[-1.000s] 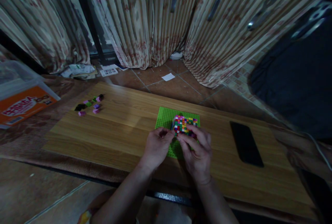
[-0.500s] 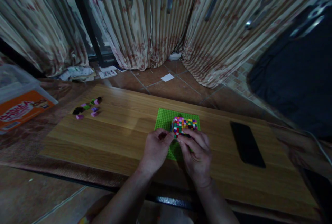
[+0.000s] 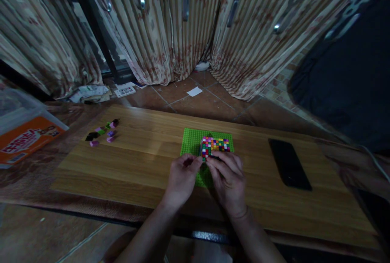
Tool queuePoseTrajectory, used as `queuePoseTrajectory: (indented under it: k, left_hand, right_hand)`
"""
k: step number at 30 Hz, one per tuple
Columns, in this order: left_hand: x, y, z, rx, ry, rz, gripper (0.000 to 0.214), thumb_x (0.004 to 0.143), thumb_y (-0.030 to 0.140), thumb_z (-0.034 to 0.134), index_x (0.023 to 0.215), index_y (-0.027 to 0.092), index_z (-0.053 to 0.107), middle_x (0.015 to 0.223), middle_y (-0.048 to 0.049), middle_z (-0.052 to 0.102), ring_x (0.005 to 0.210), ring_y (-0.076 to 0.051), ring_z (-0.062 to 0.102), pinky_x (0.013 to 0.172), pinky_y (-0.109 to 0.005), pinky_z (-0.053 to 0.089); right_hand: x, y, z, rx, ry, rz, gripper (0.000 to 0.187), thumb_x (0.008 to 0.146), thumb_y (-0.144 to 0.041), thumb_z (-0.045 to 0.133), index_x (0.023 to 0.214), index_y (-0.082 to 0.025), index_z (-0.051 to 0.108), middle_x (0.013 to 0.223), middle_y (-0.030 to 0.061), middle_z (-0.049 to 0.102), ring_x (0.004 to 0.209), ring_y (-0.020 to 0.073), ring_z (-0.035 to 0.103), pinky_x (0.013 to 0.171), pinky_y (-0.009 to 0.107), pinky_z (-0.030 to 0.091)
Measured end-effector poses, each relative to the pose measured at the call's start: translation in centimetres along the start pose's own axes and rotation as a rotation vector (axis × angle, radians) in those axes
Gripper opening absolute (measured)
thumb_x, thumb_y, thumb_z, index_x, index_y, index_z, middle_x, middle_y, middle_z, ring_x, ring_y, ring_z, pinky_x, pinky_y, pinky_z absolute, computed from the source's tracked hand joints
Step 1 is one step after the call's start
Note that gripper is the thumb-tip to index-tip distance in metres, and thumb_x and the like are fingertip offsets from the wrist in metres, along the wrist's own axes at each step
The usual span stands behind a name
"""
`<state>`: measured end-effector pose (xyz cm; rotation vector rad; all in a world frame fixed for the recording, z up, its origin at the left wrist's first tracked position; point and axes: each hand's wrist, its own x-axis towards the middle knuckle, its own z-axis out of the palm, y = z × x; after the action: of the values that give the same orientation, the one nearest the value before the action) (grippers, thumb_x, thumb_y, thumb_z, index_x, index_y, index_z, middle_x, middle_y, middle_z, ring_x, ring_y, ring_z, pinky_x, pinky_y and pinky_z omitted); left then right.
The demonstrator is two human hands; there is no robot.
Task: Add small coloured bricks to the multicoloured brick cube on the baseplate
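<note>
A many-coloured block of small toy bricks (image 3: 215, 144) stands on a green studded baseplate (image 3: 190, 137) in the middle of the wooden table. At the block's near left corner, my left hand (image 3: 183, 179) has thumb and forefinger closed against the bricks, the other fingers curled. My right hand (image 3: 229, 179) grips the near side, its fingers bent over the front edge and its thumb close to the left fingertips. Whether a loose brick lies between the fingertips is too small to tell. My hands cover part of the block's near side and of the baseplate.
Several loose pink, green, purple and black bricks (image 3: 110, 133) lie at the table's (image 3: 137, 149) left end. A black phone (image 3: 289, 164) rests on the right. Beyond the left edge stands a clear box with an orange label (image 3: 27, 139). Curtains (image 3: 183, 39) hang behind.
The camera view has shifted slightly. Both hands stay at the near side of the brick block, with hardly any change in their grip.
</note>
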<state>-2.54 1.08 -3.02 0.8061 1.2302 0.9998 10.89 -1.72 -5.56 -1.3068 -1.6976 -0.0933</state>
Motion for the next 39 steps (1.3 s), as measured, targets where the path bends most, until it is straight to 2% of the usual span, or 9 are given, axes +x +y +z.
queuePoseTrajectory:
  k: [4, 7, 11, 17, 20, 27, 30, 33, 39]
  left_hand:
    - [-0.5, 1.6, -0.7, -0.19, 0.042, -0.011, 0.026, 0.069, 0.036, 0.074, 0.069, 0.015, 0.059, 0.057, 0.0051, 0.05, 0.041, -0.002, 0.028, 0.039, -0.017, 0.016]
    - [-1.0, 2.5, -0.8, -0.295, -0.064, -0.054, 0.024, 0.071, 0.032, 0.073, 0.078, 0.012, 0.064, 0.061, 0.0029, 0.053, 0.042, 0.0, 0.025, 0.039, -0.015, 0.014]
    - [-1.7, 2.5, 0.0, -0.348, -0.211, -0.089, 0.024, 0.073, 0.03, 0.071, 0.088, 0.012, 0.066, 0.061, 0.0025, 0.053, 0.043, 0.0, 0.026, 0.04, -0.015, 0.015]
    - [-2.5, 2.3, 1.3, -0.382, -0.278, -0.071, 0.021, 0.073, 0.03, 0.072, 0.084, 0.016, 0.061, 0.055, 0.0049, 0.051, 0.04, 0.0, 0.024, 0.04, -0.015, 0.015]
    - [-2.8, 2.3, 1.8, -0.43, -0.281, -0.072, 0.021, 0.072, 0.029, 0.073, 0.085, 0.016, 0.063, 0.053, 0.0051, 0.05, 0.04, 0.0, 0.024, 0.041, -0.014, 0.015]
    - [-2.6, 2.5, 1.8, -0.572, -0.223, -0.094, 0.02, 0.07, 0.026, 0.074, 0.083, 0.013, 0.065, 0.059, 0.0029, 0.052, 0.042, 0.001, 0.018, 0.04, -0.015, 0.012]
    - [-1.8, 2.8, 0.8, -0.602, -0.126, -0.063, 0.016, 0.072, 0.022, 0.071, 0.083, 0.013, 0.064, 0.06, 0.004, 0.05, 0.042, 0.0, 0.021, 0.039, -0.014, 0.013]
    - [-1.1, 2.9, -0.1, -0.588, -0.008, -0.112, 0.011, 0.072, 0.017, 0.067, 0.08, 0.012, 0.061, 0.06, 0.0044, 0.049, 0.043, 0.0, 0.025, 0.038, -0.014, 0.014]
    - [-1.0, 2.1, 0.0, -0.523, -0.016, -0.215, 0.011, 0.072, 0.017, 0.065, 0.08, 0.01, 0.061, 0.058, 0.0045, 0.047, 0.042, 0.0, 0.024, 0.038, -0.015, 0.013]
  right_hand:
    - [0.4, -0.1, -1.0, 0.076, 0.038, 0.088, 0.022, 0.086, -0.015, 0.064, 0.105, -0.024, 0.068, 0.105, 0.0051, 0.07, 0.1, 0.0201, 0.062, 0.089, 0.041, 0.05]
    - [1.1, -0.5, -2.0, 0.121, 0.063, 0.142, 0.021, 0.087, -0.014, 0.062, 0.104, -0.024, 0.068, 0.106, 0.0051, 0.069, 0.102, 0.0194, 0.062, 0.09, 0.039, 0.05]
    - [2.0, -1.5, -2.8, 0.241, -0.068, 0.174, 0.021, 0.088, -0.017, 0.061, 0.105, -0.025, 0.068, 0.108, 0.0043, 0.068, 0.104, 0.0181, 0.061, 0.092, 0.036, 0.049]
    - [2.2, -2.3, -3.1, 0.423, -0.167, 0.315, 0.015, 0.087, -0.021, 0.063, 0.098, -0.028, 0.07, 0.1, 0.0012, 0.068, 0.095, 0.0158, 0.063, 0.084, 0.031, 0.05]
    - [2.1, -2.6, -2.9, 0.494, -0.112, 0.385, 0.011, 0.085, -0.02, 0.065, 0.09, -0.027, 0.072, 0.092, 0.0006, 0.068, 0.088, 0.0149, 0.064, 0.079, 0.029, 0.051]
    - [2.3, -2.2, -2.7, 0.669, 0.163, 0.567, 0.006, 0.082, -0.024, 0.068, 0.085, -0.023, 0.074, 0.088, 0.0025, 0.07, 0.084, 0.0176, 0.066, 0.076, 0.033, 0.054]
    - [2.2, -1.0, -3.3, 0.501, 0.098, 0.519, 0.009, 0.082, -0.027, 0.068, 0.087, -0.025, 0.075, 0.093, 0.0037, 0.07, 0.089, 0.0198, 0.065, 0.079, 0.036, 0.052]
    - [1.6, 0.2, -3.5, 0.235, -0.006, 0.373, 0.011, 0.083, -0.03, 0.068, 0.09, -0.03, 0.076, 0.1, 0.0036, 0.067, 0.097, 0.0213, 0.061, 0.084, 0.04, 0.049]
    - [0.5, 0.8, -2.3, 0.081, -0.099, 0.218, 0.009, 0.083, -0.031, 0.069, 0.089, -0.033, 0.075, 0.119, 0.0021, 0.062, 0.108, 0.0227, 0.055, 0.089, 0.044, 0.047]
